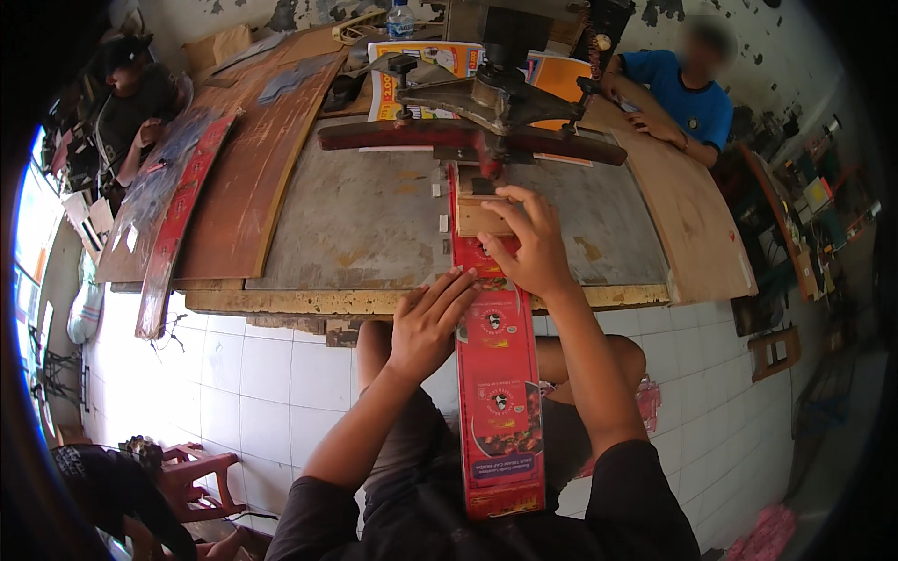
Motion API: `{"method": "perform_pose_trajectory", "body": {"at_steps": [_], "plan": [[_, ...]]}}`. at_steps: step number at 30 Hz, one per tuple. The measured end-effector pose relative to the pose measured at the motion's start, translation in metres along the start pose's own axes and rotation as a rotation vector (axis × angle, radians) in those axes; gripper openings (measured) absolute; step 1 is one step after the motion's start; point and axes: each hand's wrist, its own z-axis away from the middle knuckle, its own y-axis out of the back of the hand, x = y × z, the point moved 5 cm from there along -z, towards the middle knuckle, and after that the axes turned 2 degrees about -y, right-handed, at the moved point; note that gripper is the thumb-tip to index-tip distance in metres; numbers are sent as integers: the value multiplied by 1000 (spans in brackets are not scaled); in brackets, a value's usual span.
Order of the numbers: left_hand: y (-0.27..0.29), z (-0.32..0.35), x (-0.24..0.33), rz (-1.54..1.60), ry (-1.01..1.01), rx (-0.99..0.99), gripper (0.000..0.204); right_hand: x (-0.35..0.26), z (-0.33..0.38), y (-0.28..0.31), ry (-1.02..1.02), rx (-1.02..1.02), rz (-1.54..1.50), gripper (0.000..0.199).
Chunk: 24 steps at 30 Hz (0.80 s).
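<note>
A long red printed packaging strip (498, 365) runs from beneath the press (505, 98) over the table's front edge and down to my lap. My left hand (432, 320) lies on its left edge near the table's front, fingers stretched out. Over the strip, just in front of the press's dark red crossbar (383, 136), sits a light wooden block (475, 221). My right hand (533, 245) is at the block's right side, thumb and fingers spread, with fingertips at its surface. Whether they press on it is hard to tell.
A grey metal plate (346, 224) covers the worktable. Brown boards (248, 178) and another red strip (192, 187) lie left. Two people sit across the table, one in a blue shirt (687, 93). A bottle (400, 21) stands behind; a red stool (201, 481) is on the floor.
</note>
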Motion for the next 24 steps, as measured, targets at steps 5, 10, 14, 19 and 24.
{"method": "perform_pose_trajectory", "body": {"at_steps": [5,10,14,19,24], "plan": [[1,-1,-1,17,3,-19,51,0,1,-9,50,-88,-28,34],[-2,3,-3,-13,4,-14,53,-1,-2,-10,29,-88,-83,30],[-4,3,-3,-13,-4,-21,53,2,-3,-10,-2,-63,-102,28],[-3,3,-2,-18,-8,-16,51,0,-3,-9,-30,-63,-106,28],[-1,3,-2,-10,-5,-16,50,0,-3,-10,-22,-57,-105,29]]}}
